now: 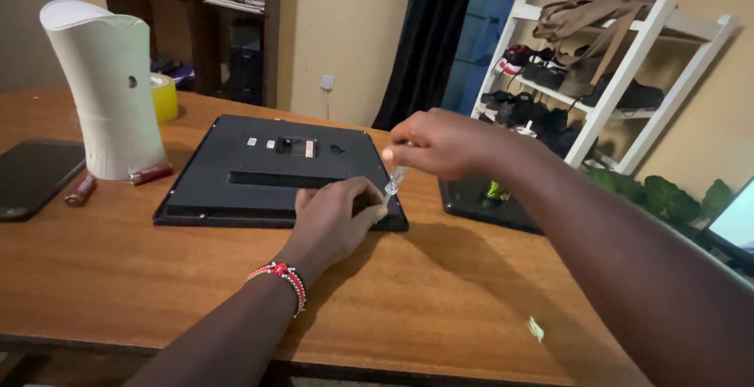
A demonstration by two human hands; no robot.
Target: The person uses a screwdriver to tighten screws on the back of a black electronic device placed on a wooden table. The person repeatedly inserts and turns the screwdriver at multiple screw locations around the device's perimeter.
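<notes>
A flat black rectangular device point(236, 155) lies back-side up on the wooden table point(440, 308). My left hand point(334, 218), a beaded bracelet at its wrist, rests on the device's near right corner with fingers curled down on it. My right hand point(444, 143) hovers just above that corner, gripping a small screwdriver with a clear handle point(393, 181), tip pointing down at the corner beside my left fingers.
A tall white curved container point(110, 88) stands at the left with yellow tape point(165, 96) behind it and two small batteries point(118, 183) at its base. A dark phone point(31, 176) lies far left. A black tray point(483, 202) sits right; a white shoe rack point(597, 80) stands beyond.
</notes>
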